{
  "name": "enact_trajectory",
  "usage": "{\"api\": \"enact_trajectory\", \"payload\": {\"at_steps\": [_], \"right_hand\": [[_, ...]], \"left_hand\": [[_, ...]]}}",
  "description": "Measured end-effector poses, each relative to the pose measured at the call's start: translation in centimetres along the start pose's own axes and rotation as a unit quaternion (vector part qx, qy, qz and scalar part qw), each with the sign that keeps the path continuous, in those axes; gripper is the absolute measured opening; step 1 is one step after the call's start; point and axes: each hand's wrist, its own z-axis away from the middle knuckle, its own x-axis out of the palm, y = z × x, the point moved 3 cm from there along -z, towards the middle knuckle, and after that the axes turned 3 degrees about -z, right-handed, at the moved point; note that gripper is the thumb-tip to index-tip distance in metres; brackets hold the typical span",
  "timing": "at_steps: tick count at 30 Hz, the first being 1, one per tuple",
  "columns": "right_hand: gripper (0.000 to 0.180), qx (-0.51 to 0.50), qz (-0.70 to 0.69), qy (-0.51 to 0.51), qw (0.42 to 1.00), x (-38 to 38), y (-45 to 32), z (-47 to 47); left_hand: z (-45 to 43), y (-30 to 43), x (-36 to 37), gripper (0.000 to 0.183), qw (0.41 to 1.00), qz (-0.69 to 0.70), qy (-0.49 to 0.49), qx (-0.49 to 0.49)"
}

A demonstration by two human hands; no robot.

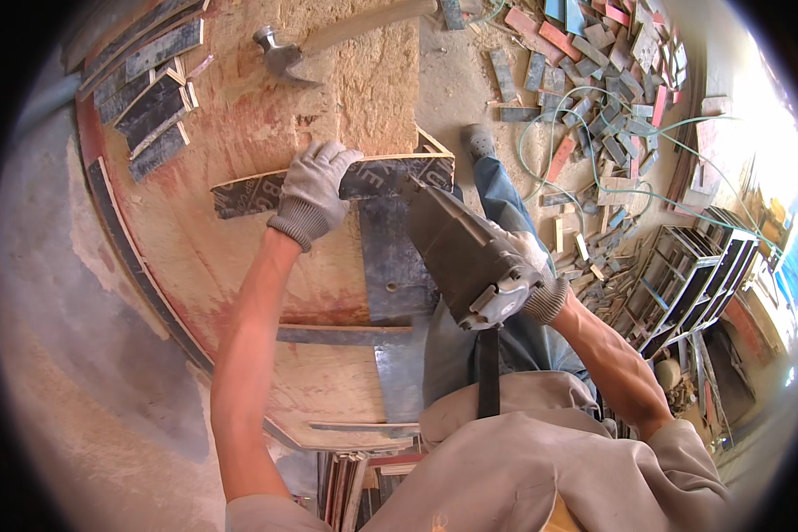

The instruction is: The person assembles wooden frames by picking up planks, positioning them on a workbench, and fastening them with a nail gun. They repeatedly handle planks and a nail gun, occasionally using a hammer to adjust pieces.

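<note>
My left hand (314,189), in a grey knit glove, holds a black film-faced plywood strip (379,178) standing on edge, its fingers over the top edge. The strip's outer face bears writing. At its right end it meets a second plywood piece (432,142) at an angle. My gloved right hand (537,269) grips a dark nail gun (462,253). The tool's nose is at the strip's face near that right end; whether it touches is hard to tell. Below the strip lies a flat dark panel (394,256) with a round hole.
A claw hammer (286,58) lies on the plywood worktop (233,266), beyond the strip. Several dark offcuts (156,110) are stacked at the far left. On the floor to the right are scattered wood blocks (612,139), a green air hose (592,159) and slatted frames (698,279).
</note>
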Motion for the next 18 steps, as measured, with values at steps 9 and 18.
{"api": "enact_trajectory", "payload": {"at_steps": [9,18], "right_hand": [[0.057,0.009,0.037,-0.058,0.998,2.1,-0.9,-2.9],[0.051,0.002,0.128,-0.043,0.991,3.3,-1.5,-2.6]], "left_hand": [[-0.5,-1.4,2.5,0.062,0.998,0.048,0.046,0.014],[-0.3,-1.3,2.8,0.054,0.987,0.081,0.140,0.022]]}}
